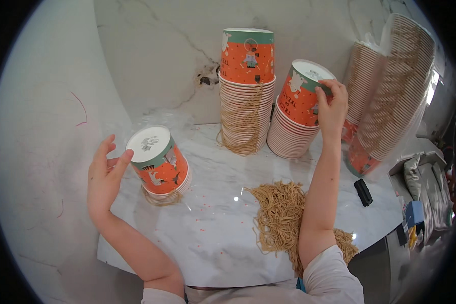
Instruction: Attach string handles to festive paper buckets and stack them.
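Upside-down orange and green paper buckets stand in stacks on a marble table. At the left, my left hand (105, 175) is open beside a short stack (159, 172), its thumb at the edge of the white base. My right hand (332, 104) grips the top paper bucket (301, 99) of a leaning stack, its fingers curled at the base rim. Next to that stack rises a taller stack (247, 86) with tan cord loops (245, 121) hanging down its side. A heap of tan cords (278, 215) lies partly under my right forearm.
Long bagged stacks of buckets (395, 91) lean at the far right. A small black object (363, 192) lies near the table's right edge, with silvery bags (425, 182) and a blue box (414, 213) beyond. Tiny red specks dot the tabletop (213, 263).
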The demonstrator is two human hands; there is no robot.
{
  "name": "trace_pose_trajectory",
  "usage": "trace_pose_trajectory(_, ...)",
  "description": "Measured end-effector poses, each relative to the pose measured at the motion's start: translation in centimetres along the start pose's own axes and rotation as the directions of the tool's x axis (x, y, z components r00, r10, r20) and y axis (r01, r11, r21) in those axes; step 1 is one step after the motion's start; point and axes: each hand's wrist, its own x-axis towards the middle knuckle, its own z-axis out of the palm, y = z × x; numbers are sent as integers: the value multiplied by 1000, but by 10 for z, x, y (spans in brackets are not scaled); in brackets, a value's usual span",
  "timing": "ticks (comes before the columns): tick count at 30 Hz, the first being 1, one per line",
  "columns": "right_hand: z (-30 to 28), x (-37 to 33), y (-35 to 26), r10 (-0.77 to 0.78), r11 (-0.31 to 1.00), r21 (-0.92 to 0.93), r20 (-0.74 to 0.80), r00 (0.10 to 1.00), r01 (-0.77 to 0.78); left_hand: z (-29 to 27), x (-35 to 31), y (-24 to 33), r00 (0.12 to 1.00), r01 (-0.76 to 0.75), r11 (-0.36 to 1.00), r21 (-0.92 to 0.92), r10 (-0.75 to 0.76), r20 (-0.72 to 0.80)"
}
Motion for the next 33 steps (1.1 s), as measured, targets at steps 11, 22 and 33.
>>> trace_pose_trajectory(11, -4, 6, -4, -45, 991, 119, -69, 997, 53, 9, -6, 23, 1000, -21, 998, -55, 21, 6)
trace_pose_trajectory(22, -37, 16, -28, -141, 958, 193, -329, 934, 213, 17, -9, 33, 992, -83, 989, -120, 94, 84)
trace_pose_trajectory(33, -72, 14, -57, 9, 734, 666, -201, 979, 130, 43, -12, 53, 885, -24, 821, -570, 283, 370)
